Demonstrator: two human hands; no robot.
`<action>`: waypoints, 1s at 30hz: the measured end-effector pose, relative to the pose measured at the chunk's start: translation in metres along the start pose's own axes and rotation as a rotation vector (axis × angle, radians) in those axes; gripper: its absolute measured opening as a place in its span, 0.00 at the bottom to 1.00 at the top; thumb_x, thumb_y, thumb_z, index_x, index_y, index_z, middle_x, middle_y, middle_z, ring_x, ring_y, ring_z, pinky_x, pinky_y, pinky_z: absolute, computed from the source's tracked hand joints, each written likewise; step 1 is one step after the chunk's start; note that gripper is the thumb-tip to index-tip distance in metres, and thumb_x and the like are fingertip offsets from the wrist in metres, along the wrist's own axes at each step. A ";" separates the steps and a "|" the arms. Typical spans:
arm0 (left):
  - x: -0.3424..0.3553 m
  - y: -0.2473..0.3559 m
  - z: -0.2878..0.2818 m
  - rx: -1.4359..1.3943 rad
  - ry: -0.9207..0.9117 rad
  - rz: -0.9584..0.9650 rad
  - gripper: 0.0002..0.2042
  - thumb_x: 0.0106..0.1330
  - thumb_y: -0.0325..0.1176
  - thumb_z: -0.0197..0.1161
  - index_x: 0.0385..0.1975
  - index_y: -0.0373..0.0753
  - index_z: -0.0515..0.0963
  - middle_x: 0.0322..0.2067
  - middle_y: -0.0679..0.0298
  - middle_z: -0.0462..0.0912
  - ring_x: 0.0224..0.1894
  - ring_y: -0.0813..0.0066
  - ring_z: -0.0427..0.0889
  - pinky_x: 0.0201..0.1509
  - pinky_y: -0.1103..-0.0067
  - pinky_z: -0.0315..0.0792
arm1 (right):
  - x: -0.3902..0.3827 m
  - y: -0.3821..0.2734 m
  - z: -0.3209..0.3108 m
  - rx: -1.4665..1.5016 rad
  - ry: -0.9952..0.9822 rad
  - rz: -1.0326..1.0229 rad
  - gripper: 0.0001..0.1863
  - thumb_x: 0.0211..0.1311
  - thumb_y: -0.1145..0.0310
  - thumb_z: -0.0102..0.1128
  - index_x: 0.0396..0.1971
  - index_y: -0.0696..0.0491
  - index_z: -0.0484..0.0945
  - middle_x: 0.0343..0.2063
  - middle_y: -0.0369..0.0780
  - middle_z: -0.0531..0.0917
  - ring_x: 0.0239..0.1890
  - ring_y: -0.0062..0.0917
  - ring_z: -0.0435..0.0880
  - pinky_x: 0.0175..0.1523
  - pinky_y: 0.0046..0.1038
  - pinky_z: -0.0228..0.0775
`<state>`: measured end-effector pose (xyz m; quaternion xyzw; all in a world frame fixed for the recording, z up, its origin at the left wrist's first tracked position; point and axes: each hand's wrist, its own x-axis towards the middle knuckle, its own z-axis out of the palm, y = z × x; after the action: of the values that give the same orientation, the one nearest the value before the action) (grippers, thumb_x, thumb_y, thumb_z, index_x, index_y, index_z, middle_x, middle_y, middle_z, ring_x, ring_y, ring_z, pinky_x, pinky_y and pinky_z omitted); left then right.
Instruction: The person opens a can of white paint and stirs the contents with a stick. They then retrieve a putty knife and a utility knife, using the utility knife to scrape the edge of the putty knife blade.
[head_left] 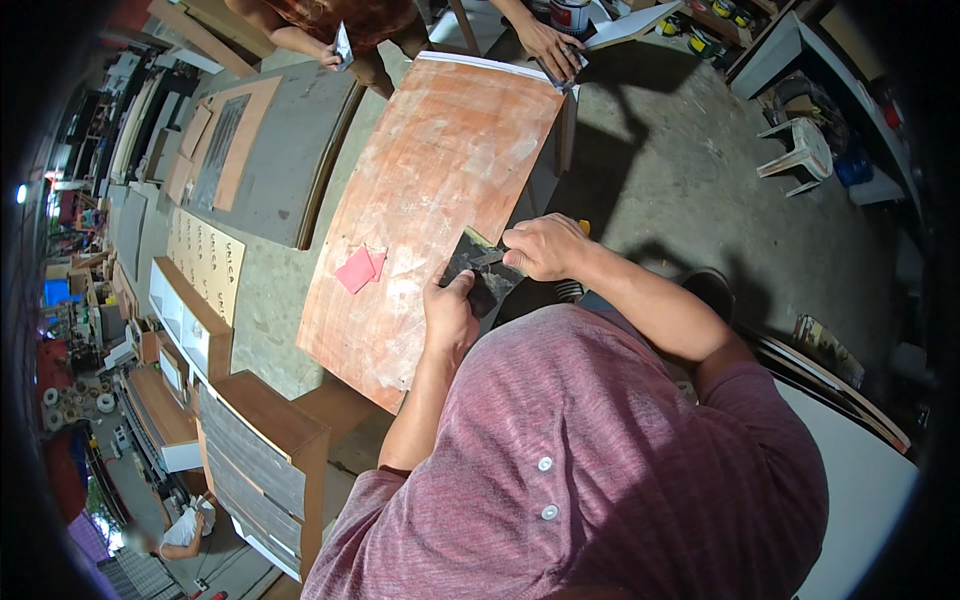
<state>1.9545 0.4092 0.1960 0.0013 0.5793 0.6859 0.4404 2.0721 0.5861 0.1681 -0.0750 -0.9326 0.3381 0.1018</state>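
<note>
My left hand point(452, 310) grips the near left edge of a dark, flat, roughly square plate point(492, 288), thumb on top. It is tilted at the right edge of the wooden panel, with a pale yellowish strip at its far edge. My right hand point(545, 247) is closed around a small flat-bladed scraper point(490, 258), whose grey blade lies over the plate. The fingers hide its handle. Left of my hands, pink paper pieces point(358, 268) rest on the reddish-brown wooden panel point(420, 190), which bears whitish smears.
Across the panel, another person's hand point(555, 52) presses a dark piece on the far right corner; their other hand point(335, 55) holds a pale pointed piece. Stacked boards point(275, 150) lie left. Wooden cabinets point(265, 415) stand near left, a white stool point(800, 155) far right.
</note>
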 end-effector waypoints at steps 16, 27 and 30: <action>0.001 0.005 -0.008 -0.035 0.035 0.012 0.13 0.64 0.17 0.52 0.48 0.28 0.74 0.36 0.58 0.82 0.36 0.70 0.83 0.42 0.74 0.80 | 0.002 0.050 -0.044 -0.068 0.006 0.227 0.17 0.67 0.54 0.50 0.38 0.51 0.81 0.32 0.51 0.83 0.39 0.50 0.81 0.44 0.48 0.71; 0.010 -0.002 -0.003 -0.237 -0.181 -0.125 0.19 0.64 0.28 0.56 0.55 0.35 0.70 0.47 0.55 0.80 0.49 0.61 0.80 0.55 0.63 0.74 | -0.008 -0.012 0.016 0.022 0.086 0.180 0.20 0.69 0.50 0.50 0.32 0.54 0.71 0.28 0.47 0.81 0.34 0.49 0.82 0.36 0.47 0.72; -0.003 0.001 0.003 -0.386 -0.326 -0.229 0.21 0.63 0.29 0.60 0.56 0.36 0.70 0.48 0.57 0.81 0.52 0.60 0.80 0.58 0.57 0.73 | -0.011 -0.016 0.019 0.064 0.122 0.224 0.19 0.69 0.51 0.51 0.32 0.54 0.71 0.30 0.47 0.82 0.33 0.50 0.82 0.35 0.48 0.72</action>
<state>1.9577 0.4098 0.1995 -0.0377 0.3554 0.7201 0.5947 2.0769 0.5605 0.1626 -0.1956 -0.8992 0.3717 0.1223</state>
